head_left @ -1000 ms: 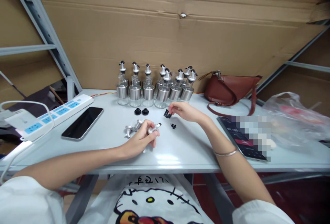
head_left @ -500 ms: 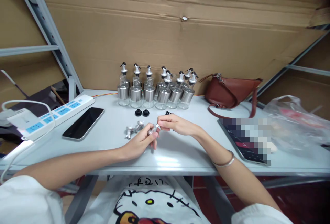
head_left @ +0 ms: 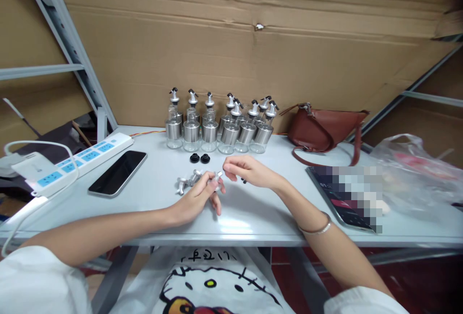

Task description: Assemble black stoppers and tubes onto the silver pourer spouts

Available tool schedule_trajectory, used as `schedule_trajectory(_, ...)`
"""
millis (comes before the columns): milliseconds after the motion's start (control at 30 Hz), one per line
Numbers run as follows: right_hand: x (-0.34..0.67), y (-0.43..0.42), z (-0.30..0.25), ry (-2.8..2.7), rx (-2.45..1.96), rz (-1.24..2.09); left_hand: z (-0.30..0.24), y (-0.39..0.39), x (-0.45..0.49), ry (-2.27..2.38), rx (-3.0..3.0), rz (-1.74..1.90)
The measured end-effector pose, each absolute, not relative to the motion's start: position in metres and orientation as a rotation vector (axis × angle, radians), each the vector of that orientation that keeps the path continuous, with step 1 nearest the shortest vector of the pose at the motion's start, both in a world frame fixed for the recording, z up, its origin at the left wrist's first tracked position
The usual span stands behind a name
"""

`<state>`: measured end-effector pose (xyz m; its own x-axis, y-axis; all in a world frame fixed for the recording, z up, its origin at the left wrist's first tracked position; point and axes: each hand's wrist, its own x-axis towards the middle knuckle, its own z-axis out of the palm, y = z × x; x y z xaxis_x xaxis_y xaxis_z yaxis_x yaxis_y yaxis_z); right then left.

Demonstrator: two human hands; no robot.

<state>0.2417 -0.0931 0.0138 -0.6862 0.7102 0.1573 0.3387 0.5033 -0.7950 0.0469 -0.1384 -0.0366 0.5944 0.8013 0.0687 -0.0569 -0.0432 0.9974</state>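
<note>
My left hand (head_left: 202, 192) is closed on a small silver pourer spout (head_left: 217, 177), its narrow end pointing up and to the right. Just right of it, my right hand (head_left: 248, 171) is in a pinch, its fingertips a small gap away from the spout. Whatever those fingertips hold is too small to make out. More silver pourer spouts (head_left: 183, 184) lie on the table beside my left hand, partly covered by it. Two black stoppers (head_left: 199, 158) sit behind my hands. A bit of small black parts (head_left: 244, 181) shows from under my right hand.
Several glass bottles with steel bands (head_left: 210, 131) stand at the back, some topped with pourers. To the left are a phone (head_left: 118, 173) and a power strip (head_left: 87, 159). A brown bag (head_left: 325, 128), a tablet (head_left: 334, 200) and a plastic bag (head_left: 408, 174) occupy the right side.
My right fingertips have come away from the spout and moved slightly up and right. My left hand still holds the spout, which now shows more fully.
</note>
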Motion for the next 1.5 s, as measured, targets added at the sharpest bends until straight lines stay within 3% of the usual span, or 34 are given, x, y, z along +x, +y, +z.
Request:
schedule_trajectory(167, 0.268, -0.079, 0.022, -2.081, -1.031, 0.901, -0.036, -0.139, 0.047, 0.653, 1.414, 0.775)
schedule_trajectory(400, 0.296, -0.063, 0.021, -2.323, -1.341, 0.746, -0.036, -0.136, 0.047, 0.657, 1.411, 0.794)
schedule_trajectory(600, 0.302, -0.058, 0.012, -2.346, -1.585, 0.902, -0.037, -0.136, 0.047, 0.669, 1.408, 0.781)
schedule_trajectory(733, 0.301, -0.053, 0.003, -2.437, -1.559, 0.768, -0.037, -0.136, 0.048, 0.675, 1.411, 0.786)
schedule_trajectory(1300, 0.293, -0.055, -0.003, -2.534, -1.58, 0.853, -0.038, -0.135, 0.048, 0.683, 1.414, 0.786)
schedule_trajectory(1500, 0.279, -0.069, 0.01, -2.372, -1.31, 0.669, -0.041, -0.134, 0.047, 0.715, 1.441, 0.756)
